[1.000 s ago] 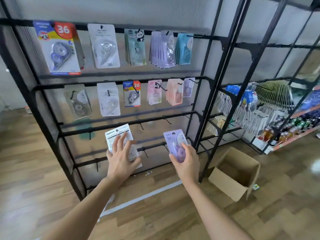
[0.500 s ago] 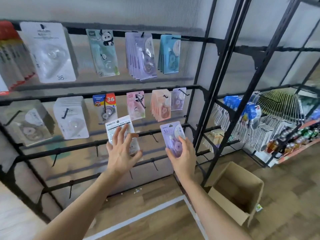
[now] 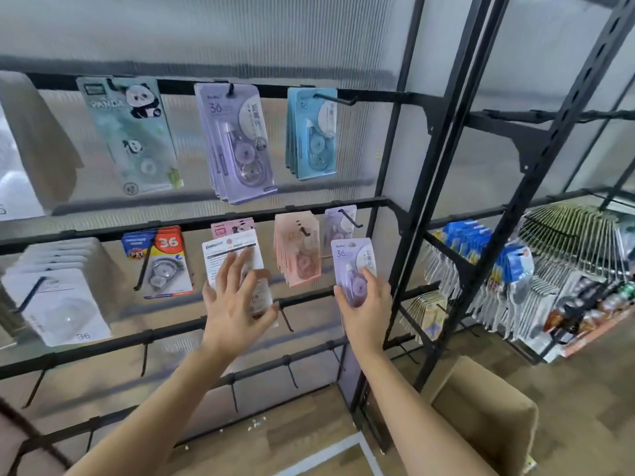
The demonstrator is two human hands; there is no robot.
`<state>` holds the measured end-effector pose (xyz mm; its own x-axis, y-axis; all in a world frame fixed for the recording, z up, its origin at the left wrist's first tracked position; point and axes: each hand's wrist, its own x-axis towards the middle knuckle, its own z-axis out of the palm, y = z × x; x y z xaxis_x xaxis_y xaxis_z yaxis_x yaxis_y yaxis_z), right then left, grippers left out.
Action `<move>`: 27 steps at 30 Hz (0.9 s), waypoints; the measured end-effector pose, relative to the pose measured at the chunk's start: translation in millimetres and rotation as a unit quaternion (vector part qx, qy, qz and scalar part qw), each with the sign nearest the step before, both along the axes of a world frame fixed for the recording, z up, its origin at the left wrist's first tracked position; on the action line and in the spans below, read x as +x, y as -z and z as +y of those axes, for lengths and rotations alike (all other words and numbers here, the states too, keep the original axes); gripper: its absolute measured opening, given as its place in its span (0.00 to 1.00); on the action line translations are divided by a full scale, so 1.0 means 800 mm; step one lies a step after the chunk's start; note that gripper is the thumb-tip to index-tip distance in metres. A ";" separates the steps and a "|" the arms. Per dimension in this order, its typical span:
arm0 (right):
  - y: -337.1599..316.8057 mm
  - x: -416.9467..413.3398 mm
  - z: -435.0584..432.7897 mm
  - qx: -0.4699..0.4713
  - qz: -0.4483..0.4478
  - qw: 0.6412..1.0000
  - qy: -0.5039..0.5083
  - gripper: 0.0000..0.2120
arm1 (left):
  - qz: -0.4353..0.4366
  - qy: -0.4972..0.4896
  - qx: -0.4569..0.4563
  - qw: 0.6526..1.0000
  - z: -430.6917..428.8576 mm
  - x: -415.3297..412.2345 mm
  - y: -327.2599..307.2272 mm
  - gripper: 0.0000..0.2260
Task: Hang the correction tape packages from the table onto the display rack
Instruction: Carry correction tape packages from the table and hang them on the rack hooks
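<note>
Standing at the display rack (image 3: 178, 86), both arms raised to the level of its middle rail (image 3: 96, 232).

Left hand (image 3: 237, 304): holds a white-backed package (image 3: 233, 250), printed back toward me, upright. My fingers are spread across the card and my thumb is at its lower right edge. The exact grip is hidden behind the hand. The card is in front of a pink panda package (image 3: 231, 229) that hangs from the middle rail, and covers most of it.

Right hand (image 3: 364, 314): closed around the lower half of a purple package (image 3: 354, 262), with the front and its "36" facing me. It is held in the air, on no hook, just right of the pink stack (image 3: 297, 250). It is just below a small purple package (image 3: 338, 225) hanging at the right end of the middle rail, near the rack's right post.

Top rail, left to right: panda package (image 3: 130, 132), purple stack (image 3: 237, 146), blue stack (image 3: 312, 132).

Middle rail, left part: white stack (image 3: 58, 297), then a red-and-yellow "36" package (image 3: 158, 262).

The lower rails carry bare hooks (image 3: 292, 374).

Lower right: an open cardboard box (image 3: 481, 417) on the wood floor (image 3: 584, 389). A neighbouring rack beyond it holds blue-carded goods (image 3: 481, 245); they are too small to identify.
</note>
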<state>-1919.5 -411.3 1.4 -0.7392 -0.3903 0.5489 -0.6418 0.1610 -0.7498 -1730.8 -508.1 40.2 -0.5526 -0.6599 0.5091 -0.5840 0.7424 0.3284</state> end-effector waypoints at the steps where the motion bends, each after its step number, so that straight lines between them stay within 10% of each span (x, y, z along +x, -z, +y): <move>1: -0.001 -0.012 -0.008 0.005 -0.001 1.000 0.001 0.25 | 0.001 -0.002 -0.003 1.000 -0.004 -0.007 -0.003 0.30; 27: 0.014 -0.190 -0.161 0.174 0.036 0.979 -0.102 0.38 | 0.030 -0.116 -0.129 0.984 -0.021 -0.130 -0.017 0.18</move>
